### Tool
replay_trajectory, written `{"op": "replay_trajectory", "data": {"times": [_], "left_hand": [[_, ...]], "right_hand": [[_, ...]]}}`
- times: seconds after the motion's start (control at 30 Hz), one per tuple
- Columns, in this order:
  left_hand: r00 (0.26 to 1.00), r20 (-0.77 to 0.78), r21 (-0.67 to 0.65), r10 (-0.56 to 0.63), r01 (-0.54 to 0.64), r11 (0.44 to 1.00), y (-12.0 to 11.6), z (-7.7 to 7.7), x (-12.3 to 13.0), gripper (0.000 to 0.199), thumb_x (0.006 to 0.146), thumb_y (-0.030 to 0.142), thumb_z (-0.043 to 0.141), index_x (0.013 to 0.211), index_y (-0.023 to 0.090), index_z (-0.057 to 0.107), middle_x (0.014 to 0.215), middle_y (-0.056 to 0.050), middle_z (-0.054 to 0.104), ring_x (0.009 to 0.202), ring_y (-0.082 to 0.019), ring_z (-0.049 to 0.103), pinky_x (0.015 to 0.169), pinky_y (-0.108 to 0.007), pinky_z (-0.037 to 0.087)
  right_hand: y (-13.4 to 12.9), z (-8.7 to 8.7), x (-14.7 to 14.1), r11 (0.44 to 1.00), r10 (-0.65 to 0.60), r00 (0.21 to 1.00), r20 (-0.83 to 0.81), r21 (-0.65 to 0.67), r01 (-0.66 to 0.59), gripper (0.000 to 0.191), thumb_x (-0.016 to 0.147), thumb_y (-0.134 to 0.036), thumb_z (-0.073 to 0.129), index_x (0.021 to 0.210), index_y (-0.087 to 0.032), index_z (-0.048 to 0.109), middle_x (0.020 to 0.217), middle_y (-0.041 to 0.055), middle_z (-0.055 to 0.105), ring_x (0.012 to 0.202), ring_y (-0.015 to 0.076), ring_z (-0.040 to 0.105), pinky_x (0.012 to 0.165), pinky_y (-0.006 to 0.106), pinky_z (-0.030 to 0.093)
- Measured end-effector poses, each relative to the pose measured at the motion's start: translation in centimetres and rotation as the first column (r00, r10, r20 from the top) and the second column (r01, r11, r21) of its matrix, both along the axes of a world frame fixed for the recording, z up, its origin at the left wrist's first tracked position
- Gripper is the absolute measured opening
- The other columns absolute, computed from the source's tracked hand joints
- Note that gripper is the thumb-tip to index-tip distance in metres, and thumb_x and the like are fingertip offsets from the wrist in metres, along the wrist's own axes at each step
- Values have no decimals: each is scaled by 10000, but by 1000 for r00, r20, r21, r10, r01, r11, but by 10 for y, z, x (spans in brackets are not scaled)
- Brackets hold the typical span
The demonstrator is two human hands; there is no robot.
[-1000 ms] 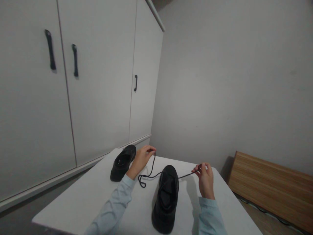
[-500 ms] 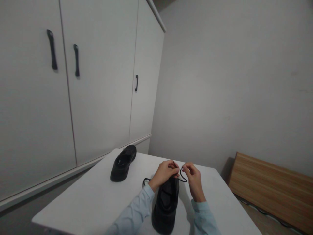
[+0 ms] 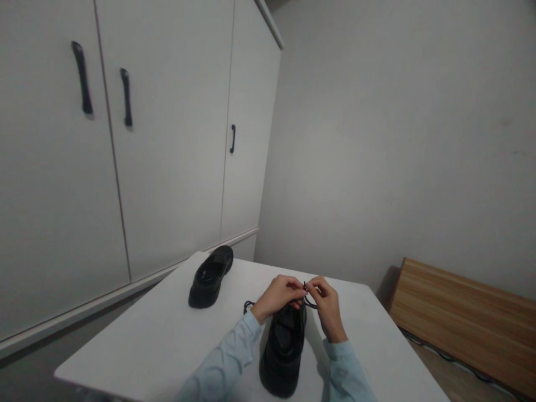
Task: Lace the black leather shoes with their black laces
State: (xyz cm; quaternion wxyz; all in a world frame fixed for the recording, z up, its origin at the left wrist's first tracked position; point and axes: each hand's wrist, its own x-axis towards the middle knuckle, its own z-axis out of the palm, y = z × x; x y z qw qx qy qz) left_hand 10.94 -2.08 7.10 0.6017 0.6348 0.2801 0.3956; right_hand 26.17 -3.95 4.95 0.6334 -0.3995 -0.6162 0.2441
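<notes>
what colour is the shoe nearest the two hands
The shoe is black; it shows best in the head view, the only one.

The person wears long sleeves of pale, slightly greyish blue, plain in colour. The left sleeve [image 3: 224, 357] is loose and crumpled, with soft folds that catch lighter and darker tones; the right sleeve [image 3: 348, 373] looks smoother and a little duller. Each reaches the wrist, leaving the left hand [image 3: 278, 296] and right hand [image 3: 326, 308] bare, slim-fingered. The near ends run out of view; the weave is too blurred to tell.
</notes>
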Motion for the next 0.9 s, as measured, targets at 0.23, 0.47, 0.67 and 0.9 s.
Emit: {"op": "replay_trajectory", "data": {"times": [0.23, 0.47, 0.67, 0.9], "left_hand": [[995, -98, 69, 8, -2, 998, 7, 5, -7, 344, 606, 412, 722, 742, 115, 614, 672, 7, 566, 605, -128, 565, 528, -257, 493], [987, -115, 165, 110, -91, 982, 23, 43, -26, 265, 677, 353, 679, 773, 129, 574, 708, -9, 594, 640, -127, 600, 565, -243, 494], [978, -158, 294, 135, -84, 952, 28, 96, -34, 259, 671, 337, 706, 743, 134, 562, 711, 3, 571, 630, -103, 580, 549, -222, 506], [973, -147, 444, 180, -98, 890, 23, 161, -35, 151, 750, 243, 643, 759, 138, 536, 745, -4, 574, 641, -94, 594, 543, -197, 498]], "right_hand": [[3, -2, 5, 995, 76, 996, 49, -61, -73, 205, 756, -397, 662, 798, -196, 656, 840, 43, 623, 861, 210, 582, 783, 330, 450], [5, -18, 23, 875, 343, 925, 162, -413, -252, 795, 607, -411, 787, 1303, -282, 425, 1373, 105, 449, 1304, 295, 356, 1020, 503, 320], [7, -25, 22, 819, 439, 891, 112, -459, -346, 782, 633, -429, 772, 1308, -260, 416, 1407, 111, 413, 1326, 278, 336, 1065, 475, 296], [11, -31, 26, 804, 456, 882, 116, -478, -353, 772, 645, -418, 768, 1311, -262, 411, 1411, 105, 401, 1325, 271, 336, 1087, 465, 271]]}}
